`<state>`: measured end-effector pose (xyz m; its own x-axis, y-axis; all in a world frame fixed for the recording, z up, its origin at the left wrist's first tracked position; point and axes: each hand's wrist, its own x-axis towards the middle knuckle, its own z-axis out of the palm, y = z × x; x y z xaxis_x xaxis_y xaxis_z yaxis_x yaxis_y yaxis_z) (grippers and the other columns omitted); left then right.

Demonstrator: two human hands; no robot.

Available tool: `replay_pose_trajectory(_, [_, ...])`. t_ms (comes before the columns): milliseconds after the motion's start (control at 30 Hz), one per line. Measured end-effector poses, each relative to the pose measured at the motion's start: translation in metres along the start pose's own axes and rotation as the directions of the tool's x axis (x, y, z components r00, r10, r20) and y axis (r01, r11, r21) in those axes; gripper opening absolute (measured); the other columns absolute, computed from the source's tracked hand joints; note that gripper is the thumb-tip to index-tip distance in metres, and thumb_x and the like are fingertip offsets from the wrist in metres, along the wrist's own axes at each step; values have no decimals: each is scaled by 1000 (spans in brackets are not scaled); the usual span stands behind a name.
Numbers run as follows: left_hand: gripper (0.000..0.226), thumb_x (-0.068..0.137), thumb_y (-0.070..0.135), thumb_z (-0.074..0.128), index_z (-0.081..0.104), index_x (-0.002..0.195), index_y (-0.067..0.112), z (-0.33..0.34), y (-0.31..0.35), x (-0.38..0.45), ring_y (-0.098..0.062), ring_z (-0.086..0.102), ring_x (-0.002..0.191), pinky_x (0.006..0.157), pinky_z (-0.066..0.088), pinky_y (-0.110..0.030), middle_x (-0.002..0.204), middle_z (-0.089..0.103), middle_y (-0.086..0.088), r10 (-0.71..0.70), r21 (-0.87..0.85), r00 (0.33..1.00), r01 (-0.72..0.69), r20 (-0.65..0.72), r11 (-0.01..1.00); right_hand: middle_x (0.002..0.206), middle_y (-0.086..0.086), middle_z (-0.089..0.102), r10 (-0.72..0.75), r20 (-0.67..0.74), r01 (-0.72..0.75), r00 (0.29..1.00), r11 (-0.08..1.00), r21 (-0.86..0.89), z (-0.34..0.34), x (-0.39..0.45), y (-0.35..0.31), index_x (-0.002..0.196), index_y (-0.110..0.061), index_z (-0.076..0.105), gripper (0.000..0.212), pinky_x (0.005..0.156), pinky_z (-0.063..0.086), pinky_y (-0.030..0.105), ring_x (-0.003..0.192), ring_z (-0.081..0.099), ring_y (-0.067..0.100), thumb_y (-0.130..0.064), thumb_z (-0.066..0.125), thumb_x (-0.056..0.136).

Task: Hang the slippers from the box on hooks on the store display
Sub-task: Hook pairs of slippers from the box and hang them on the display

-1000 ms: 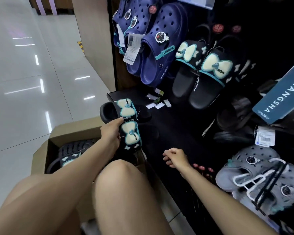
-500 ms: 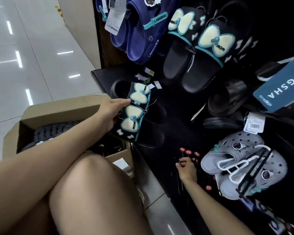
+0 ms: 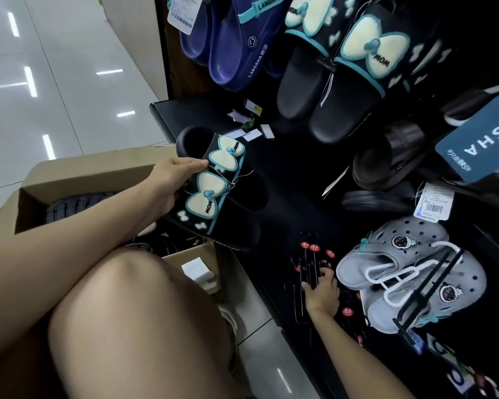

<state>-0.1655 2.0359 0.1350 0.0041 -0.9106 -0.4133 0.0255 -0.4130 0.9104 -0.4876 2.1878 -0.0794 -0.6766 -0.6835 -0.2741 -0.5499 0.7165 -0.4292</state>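
Observation:
My left hand point(image 3: 167, 182) grips a tied pair of black slippers with cream bows point(image 3: 213, 185), held above the open cardboard box point(image 3: 92, 171) and in front of the black display. More dark slippers point(image 3: 78, 204) lie inside the box. Low on the display, my right hand point(image 3: 321, 290) rests on a cluster of thin black hooks with red tips point(image 3: 314, 254), its fingers curled among them; whether it holds one I cannot tell. A matching bow pair point(image 3: 343, 67) hangs higher on the display.
Navy clogs point(image 3: 231, 44) hang at the top, grey clogs on a white hanger point(image 3: 409, 275) at the lower right, black slippers point(image 3: 386, 162) and a blue brand sign point(image 3: 481, 145) on the right. White price tags lie on the black shelf point(image 3: 173, 116). My knee point(image 3: 127, 312) fills the foreground; glossy floor lies left.
My left hand has carried the bow slippers up from the box toward the display. My right hand has dropped lower and reached the red-tipped hooks.

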Motion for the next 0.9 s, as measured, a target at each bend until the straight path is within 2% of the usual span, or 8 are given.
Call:
replay_pose_trajectory(100, [6, 91, 17, 68, 73, 87, 16, -2, -1, 1, -9, 64, 63, 74, 49, -25, 64, 72, 7, 3, 9, 1000, -2, -13, 1000, 108, 0, 67, -1, -6, 1, 1000, 1000, 7, -3, 9, -1, 124, -18, 51, 46, 86, 49, 48, 110, 57, 28, -18, 76, 85])
replay_pose_trajectory(167, [6, 91, 16, 68, 73, 88, 15, -2, -1, 1, -10, 65, 63, 78, 51, -28, 66, 72, 4, 7, 9, 1000, -7, -14, 1000, 100, -3, 71, -4, 14, 4, 1000, 1000, -9, -8, 15, -2, 113, -20, 58, 32, 79, 49, 40, 103, 61, 25, -23, 75, 86])
replay_pose_trajectory(333, [10, 91, 16, 68, 74, 97, 9, -4, 0, -1, -23, 67, 82, 97, 52, -41, 89, 73, -10, 4, 13, 1000, -4, -9, 1000, 89, -4, 71, 30, 62, -23, 998, 993, -112, -16, 25, -2, 91, -29, 68, 8, 70, 54, 33, 90, 65, 22, -33, 73, 87])
replay_pose_trajectory(433, [11, 91, 15, 69, 74, 97, 8, -5, 0, -1, -23, 67, 82, 99, 52, -43, 93, 73, -12, 5, 13, 1000, -5, -10, 1000, 87, -3, 71, 0, 54, 10, 999, 984, -179, -20, 26, -3, 89, -28, 72, 6, 58, 44, 26, 88, 62, 20, -34, 71, 88])
replay_pose_trajectory(567, [10, 90, 14, 69, 74, 96, 8, -5, 1, -2, -23, 67, 79, 98, 53, -44, 91, 72, -13, 4, 10, 1000, -4, -14, 1000, 99, 2, 67, 8, 20, -6, 1000, 994, -114, -24, 24, -1, 86, -26, 70, 7, 67, 51, 34, 102, 59, 27, -33, 69, 88])
replay_pose_trajectory(700, [10, 90, 14, 69, 74, 96, 8, -5, 4, -2, -24, 66, 80, 98, 53, -45, 93, 72, -15, 20, 7, 1000, -20, -17, 1000, 109, 6, 59, -20, -5, 20, 1000, 999, -28, -30, 17, -9, 91, -20, 68, 11, 70, 47, 36, 109, 54, 31, -30, 67, 92])
replay_pose_trajectory(833, [24, 92, 14, 67, 71, 110, 0, -3, 9, -6, -31, 65, 93, 102, 50, -47, 108, 70, -24, 64, 0, 998, -64, 6, 998, 94, 4, 61, -57, -3, 57, 998, 994, 98, -34, 4, -27, 96, -17, 58, 10, 67, 46, 35, 99, 59, 29, -27, 59, 97])
replay_pose_trajectory(900, [22, 91, 17, 69, 73, 107, 3, -5, 12, -7, -35, 66, 101, 103, 50, -47, 108, 71, -23, 81, -2, 997, -81, 4, 997, 89, 6, 63, -87, -1, 86, 996, 985, 149, -36, -3, -37, 94, -18, 54, 11, 65, 47, 35, 89, 63, 31, -27, 57, 99])
